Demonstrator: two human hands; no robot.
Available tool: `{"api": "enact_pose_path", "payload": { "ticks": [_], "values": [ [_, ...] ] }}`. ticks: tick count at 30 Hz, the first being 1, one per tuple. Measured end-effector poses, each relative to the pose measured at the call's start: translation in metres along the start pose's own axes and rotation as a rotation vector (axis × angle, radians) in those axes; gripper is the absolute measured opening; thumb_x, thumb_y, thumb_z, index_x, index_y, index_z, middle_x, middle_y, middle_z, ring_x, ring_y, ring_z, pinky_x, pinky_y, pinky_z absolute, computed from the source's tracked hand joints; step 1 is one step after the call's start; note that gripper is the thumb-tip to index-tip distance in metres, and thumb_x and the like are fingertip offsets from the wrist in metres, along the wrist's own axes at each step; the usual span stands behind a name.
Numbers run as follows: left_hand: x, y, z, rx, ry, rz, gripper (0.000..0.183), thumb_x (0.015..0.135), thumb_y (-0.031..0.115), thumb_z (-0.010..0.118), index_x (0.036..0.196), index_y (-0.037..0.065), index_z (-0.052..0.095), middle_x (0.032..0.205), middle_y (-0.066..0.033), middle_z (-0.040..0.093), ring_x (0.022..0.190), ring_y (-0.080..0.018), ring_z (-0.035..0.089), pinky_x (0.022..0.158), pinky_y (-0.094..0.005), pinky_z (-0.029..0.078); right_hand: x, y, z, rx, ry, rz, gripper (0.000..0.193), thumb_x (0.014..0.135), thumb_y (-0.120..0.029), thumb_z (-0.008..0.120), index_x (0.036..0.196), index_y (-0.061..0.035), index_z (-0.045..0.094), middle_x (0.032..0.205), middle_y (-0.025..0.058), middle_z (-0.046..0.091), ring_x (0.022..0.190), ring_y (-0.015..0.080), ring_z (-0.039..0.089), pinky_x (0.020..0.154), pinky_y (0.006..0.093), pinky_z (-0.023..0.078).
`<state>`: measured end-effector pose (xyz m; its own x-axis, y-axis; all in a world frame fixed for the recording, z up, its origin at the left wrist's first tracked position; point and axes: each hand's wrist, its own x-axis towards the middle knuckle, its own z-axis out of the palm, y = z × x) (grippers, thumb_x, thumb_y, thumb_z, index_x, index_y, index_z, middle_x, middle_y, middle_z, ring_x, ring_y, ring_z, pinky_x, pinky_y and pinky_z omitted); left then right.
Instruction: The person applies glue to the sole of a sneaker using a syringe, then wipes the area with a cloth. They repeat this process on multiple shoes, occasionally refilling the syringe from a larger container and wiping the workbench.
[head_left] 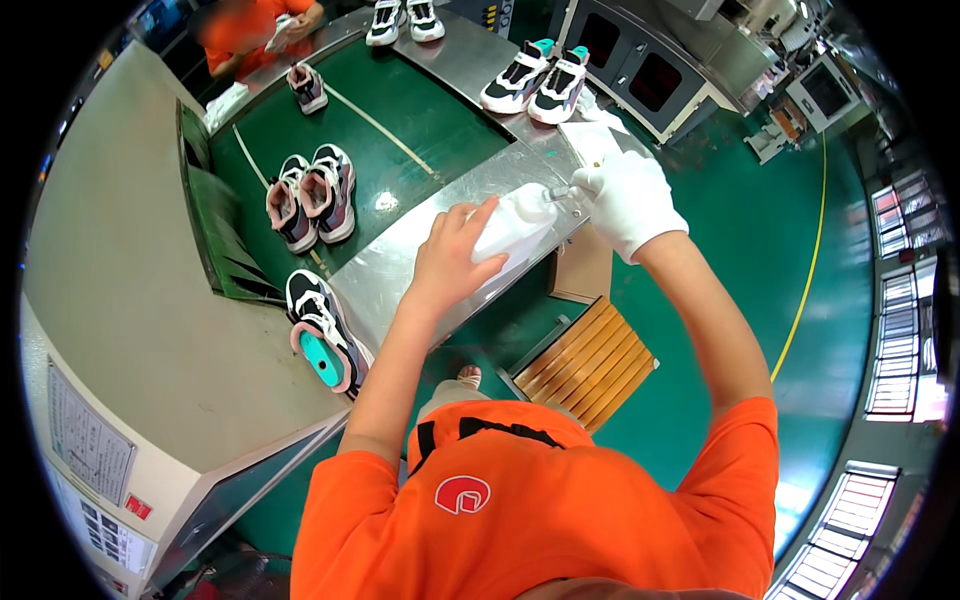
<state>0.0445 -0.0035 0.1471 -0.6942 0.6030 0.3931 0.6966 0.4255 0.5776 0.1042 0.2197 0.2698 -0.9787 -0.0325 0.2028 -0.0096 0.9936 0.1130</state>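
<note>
White bottle (512, 222) slants lengthwise between hands (452, 254), neck (559, 193) pointing forward-right.

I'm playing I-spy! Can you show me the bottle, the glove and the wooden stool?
Bottle (508, 226): head view, on its white body.
Glove (632, 205): head view, on the part over the back of the right hand.
Stool (588, 362): head view, on its slatted top.

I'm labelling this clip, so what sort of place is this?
Probably a shoe factory floor: sneakers stand on what looks like a green conveyor belt, which runs up to a large beige machine with a curtained opening.
</note>
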Motion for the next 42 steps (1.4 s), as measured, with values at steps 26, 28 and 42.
{"api": "enact_pose_path", "payload": {
  "ticks": [26, 28, 42],
  "values": [
    [-0.003, 0.001, 0.003, 0.049, -0.001, 0.032, 0.070, 0.072, 0.020, 0.073, 0.137, 0.014, 0.048, 0.118, -0.0143, 0.053, 0.106, -0.0317, 0.053, 0.075, -0.0407, 0.054, 0.029, -0.054, -0.013, -0.487, -0.185, -0.236, 0.011, 0.069, -0.011, 0.066, 0.076, -0.0102, 0.074, 0.073, 0.0106, 0.066, 0.076, 0.0294, 0.065, 0.069, 0.0391, 0.045],
    [-0.008, 0.002, 0.001, 0.098, 0.015, 0.110, 0.071, 0.071, 0.019, 0.073, 0.137, 0.015, 0.049, 0.120, -0.0143, 0.052, 0.106, -0.0320, 0.053, 0.077, -0.0406, 0.054, 0.009, -0.050, -0.011, -0.385, -0.200, -0.107, 0.012, 0.080, -0.021, 0.065, 0.074, -0.0110, 0.069, 0.073, 0.0109, 0.063, 0.072, 0.0289, 0.064, 0.066, 0.0405, 0.046],
    [-0.129, -0.015, 0.071, -0.097, 0.053, -0.038, 0.043, 0.086, -0.001, 0.054, 0.128, 0.007, 0.056, 0.114, -0.0147, 0.058, 0.112, -0.0313, 0.055, 0.088, -0.0370, 0.049, -0.124, -0.084, 0.169, 0.712, -0.449, 0.668, 0.041, 0.087, -0.034, 0.066, 0.120, -0.0103, 0.058, 0.102, 0.0196, 0.066, 0.098, 0.0367, 0.063, 0.086, 0.0442, 0.049]
  ]
}}
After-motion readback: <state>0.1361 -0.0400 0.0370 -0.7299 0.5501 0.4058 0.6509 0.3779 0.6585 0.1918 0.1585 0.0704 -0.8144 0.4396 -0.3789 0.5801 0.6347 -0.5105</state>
